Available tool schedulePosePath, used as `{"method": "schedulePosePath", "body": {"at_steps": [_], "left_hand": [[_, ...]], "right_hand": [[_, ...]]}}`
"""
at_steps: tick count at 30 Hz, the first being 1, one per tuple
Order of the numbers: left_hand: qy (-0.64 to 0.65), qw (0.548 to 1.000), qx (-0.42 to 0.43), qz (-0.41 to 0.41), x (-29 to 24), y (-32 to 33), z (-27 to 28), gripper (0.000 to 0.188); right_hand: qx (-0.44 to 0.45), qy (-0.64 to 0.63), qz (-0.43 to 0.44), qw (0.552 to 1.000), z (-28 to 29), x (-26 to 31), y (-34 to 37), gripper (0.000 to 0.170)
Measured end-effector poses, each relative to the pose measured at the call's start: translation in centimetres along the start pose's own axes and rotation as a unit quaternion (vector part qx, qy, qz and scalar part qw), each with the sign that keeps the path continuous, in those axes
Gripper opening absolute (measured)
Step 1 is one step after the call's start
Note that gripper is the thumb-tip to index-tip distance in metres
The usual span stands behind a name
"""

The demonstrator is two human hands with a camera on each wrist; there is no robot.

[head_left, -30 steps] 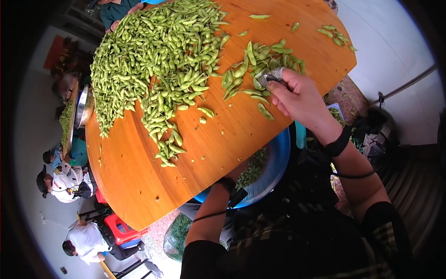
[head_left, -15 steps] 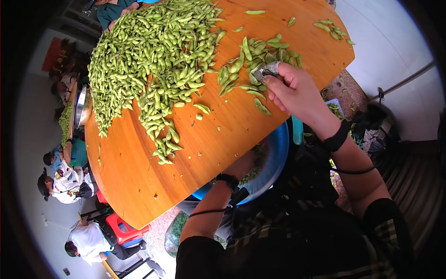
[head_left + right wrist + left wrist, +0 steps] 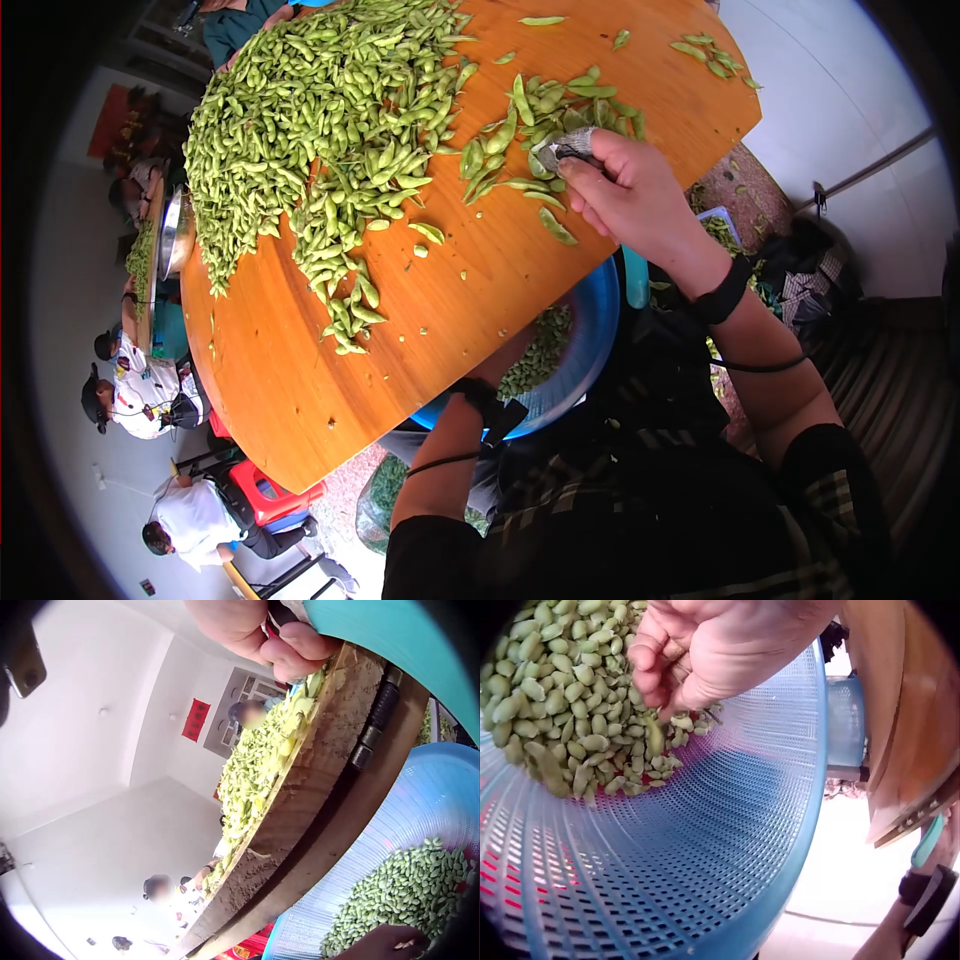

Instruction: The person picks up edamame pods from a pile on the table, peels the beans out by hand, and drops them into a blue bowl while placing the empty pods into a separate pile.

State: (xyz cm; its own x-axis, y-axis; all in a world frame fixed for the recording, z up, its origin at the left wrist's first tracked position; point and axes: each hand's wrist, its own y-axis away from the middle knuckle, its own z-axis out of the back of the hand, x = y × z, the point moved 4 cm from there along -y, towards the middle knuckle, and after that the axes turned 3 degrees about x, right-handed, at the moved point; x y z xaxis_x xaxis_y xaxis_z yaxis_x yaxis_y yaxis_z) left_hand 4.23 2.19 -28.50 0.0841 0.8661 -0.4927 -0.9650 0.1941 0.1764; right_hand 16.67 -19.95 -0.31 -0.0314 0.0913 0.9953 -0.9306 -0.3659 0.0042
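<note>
In the left wrist view my left hand [image 3: 727, 656] is above shelled green beans [image 3: 574, 690] in a blue mesh basket [image 3: 772, 862], thumb and fingertips pinching a yellow-green pod [image 3: 655, 737]. The table edge hides most of that hand in the head view. Over the table's right part, my right hand [image 3: 640, 195] has curled fingers gripping a small dark item [image 3: 570, 155], with grey patterned wrapping around it; the item's full shape is unclear. Beneath and beside this hand are loose pods [image 3: 545, 105]. A teal piece [image 3: 636, 278] shows below the right wrist.
A large heap of pods [image 3: 320, 120] covers the far left of the wooden table [image 3: 300, 380]. More pods [image 3: 715, 55] lie at the upper right. Several people sit at the left near a red stool [image 3: 262, 490] and a metal bowl [image 3: 178, 230].
The table and pods have shifted slightly left in the head view. My left hand has moved a little left, uncovering more beans in the basket. The right hand keeps its grip.
</note>
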Motion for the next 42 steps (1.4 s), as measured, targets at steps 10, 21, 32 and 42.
{"method": "schedulePosePath", "body": {"at_steps": [10, 21, 32, 42], "left_hand": [[-0.002, 0.993, 0.067, -0.100, -6.0, -2.2, -2.2, 0.020], [0.072, 0.993, 0.072, -0.053, -3.3, -0.2, 1.8, 0.022], [0.009, 0.994, 0.107, -0.024, -5.4, -1.1, 1.6, 0.021], [0.002, 0.997, 0.027, -0.072, -2.1, -0.2, 0.7, 0.021]], "right_hand": [[0.003, 0.013, 0.036, 0.999, 0.0, -0.1, -0.1, 0.016], [-0.004, 0.024, 0.026, 0.999, 0.0, -0.4, -0.2, 0.018], [-0.006, 0.023, 0.022, 0.999, 0.0, 0.0, 0.0, 0.018], [-0.014, 0.021, 0.025, 0.999, 0.1, -0.1, 0.1, 0.017]]}}
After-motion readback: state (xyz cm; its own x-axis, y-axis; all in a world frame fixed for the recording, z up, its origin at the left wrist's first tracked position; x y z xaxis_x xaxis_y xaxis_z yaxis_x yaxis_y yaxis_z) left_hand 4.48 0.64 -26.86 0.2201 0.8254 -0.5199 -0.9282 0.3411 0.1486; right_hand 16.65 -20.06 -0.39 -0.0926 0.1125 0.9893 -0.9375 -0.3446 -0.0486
